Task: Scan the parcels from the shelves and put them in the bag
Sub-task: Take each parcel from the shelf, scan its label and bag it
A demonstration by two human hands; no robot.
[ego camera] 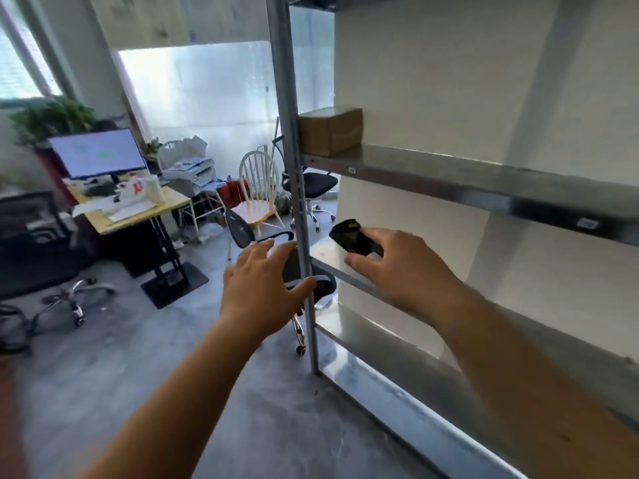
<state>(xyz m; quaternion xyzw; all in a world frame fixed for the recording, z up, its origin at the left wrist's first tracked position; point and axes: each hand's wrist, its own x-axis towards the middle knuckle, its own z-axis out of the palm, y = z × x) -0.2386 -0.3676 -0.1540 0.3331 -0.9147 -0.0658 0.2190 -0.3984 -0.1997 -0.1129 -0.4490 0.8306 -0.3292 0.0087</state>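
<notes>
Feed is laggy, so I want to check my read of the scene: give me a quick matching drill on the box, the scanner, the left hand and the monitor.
Things:
1. cardboard box
2. scanner
3. left hand
4. monitor

States or places:
A. held in the right hand
B. lit, on the desk
C. on the upper shelf, by the post
D. open, fingers spread

Pairs: 1-C, 2-A, 3-D, 4-B

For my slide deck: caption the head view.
Right hand grips a black scanner at a metal shelf holding a cardboard parcel; left hand open.
</notes>
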